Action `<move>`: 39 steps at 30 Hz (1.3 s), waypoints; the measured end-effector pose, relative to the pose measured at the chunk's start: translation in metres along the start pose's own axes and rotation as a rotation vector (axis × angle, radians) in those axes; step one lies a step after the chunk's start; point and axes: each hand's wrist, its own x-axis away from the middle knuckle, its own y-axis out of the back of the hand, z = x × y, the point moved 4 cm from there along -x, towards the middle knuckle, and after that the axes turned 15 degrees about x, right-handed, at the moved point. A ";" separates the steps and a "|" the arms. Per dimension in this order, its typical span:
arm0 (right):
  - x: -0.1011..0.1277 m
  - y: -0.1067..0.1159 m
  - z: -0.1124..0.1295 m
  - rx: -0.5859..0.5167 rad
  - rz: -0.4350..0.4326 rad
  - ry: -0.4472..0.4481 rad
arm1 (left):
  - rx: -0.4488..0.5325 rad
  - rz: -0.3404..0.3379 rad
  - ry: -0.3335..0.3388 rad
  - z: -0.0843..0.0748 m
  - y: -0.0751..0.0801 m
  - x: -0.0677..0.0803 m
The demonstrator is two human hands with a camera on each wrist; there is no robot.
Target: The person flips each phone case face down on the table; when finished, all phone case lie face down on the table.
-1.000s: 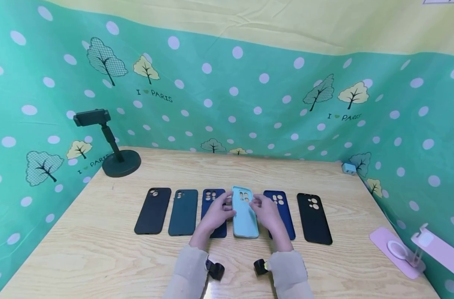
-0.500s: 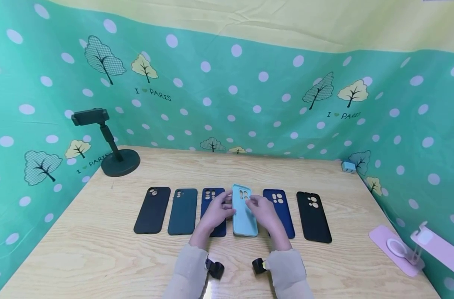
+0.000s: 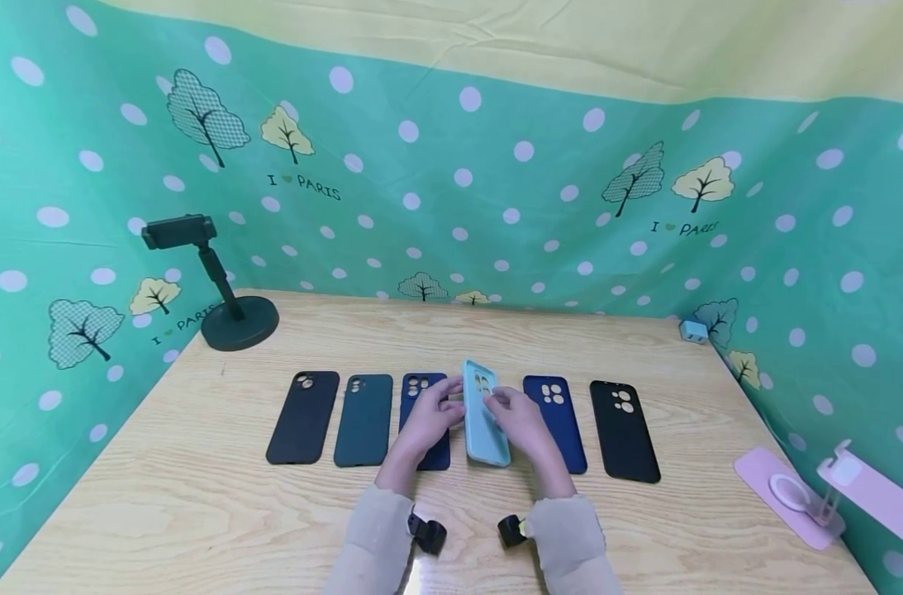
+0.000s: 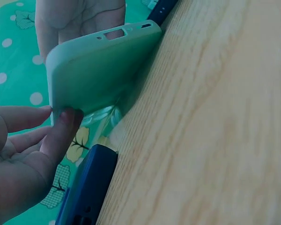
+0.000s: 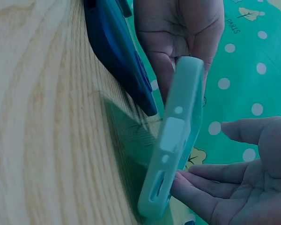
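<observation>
A light blue phone case [image 3: 488, 438] with camera cutouts is tipped in the middle of the row, its left side raised and its right side close to the table. My left hand [image 3: 430, 413] pinches the raised edge between thumb and fingers, as the left wrist view shows. Fingers of my right hand [image 3: 521, 419] touch the opposite edge; in the right wrist view its thumb stands apart from the case [image 5: 171, 136]. A dark blue phone case [image 3: 434, 454] lies partly under my left hand, and another blue phone case [image 3: 558, 421] lies beside my right.
On the left lie a black phone case [image 3: 302, 417] and a dark teal one [image 3: 363, 421]; another black case [image 3: 624, 430] lies right. A black phone stand [image 3: 239, 324] is back left, a light blue plug [image 3: 693, 331] back right, a pink stand [image 3: 786, 500] front right.
The light blue case was flatter before; its left side has risen and it now leans to the right. Both hands stay at its edges, the right shifted slightly left.
</observation>
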 end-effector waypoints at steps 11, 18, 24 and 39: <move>0.001 -0.002 0.004 -0.006 -0.007 0.024 | 0.080 0.020 -0.010 -0.001 -0.001 -0.002; 0.001 -0.005 0.007 -0.016 -0.027 0.037 | 0.071 0.064 -0.012 -0.001 -0.004 -0.002; 0.000 -0.005 0.010 -0.013 -0.040 0.062 | 0.041 0.081 -0.005 -0.001 -0.006 -0.001; -0.002 -0.003 0.007 -0.151 -0.014 0.018 | 0.013 0.106 0.031 0.002 -0.009 -0.001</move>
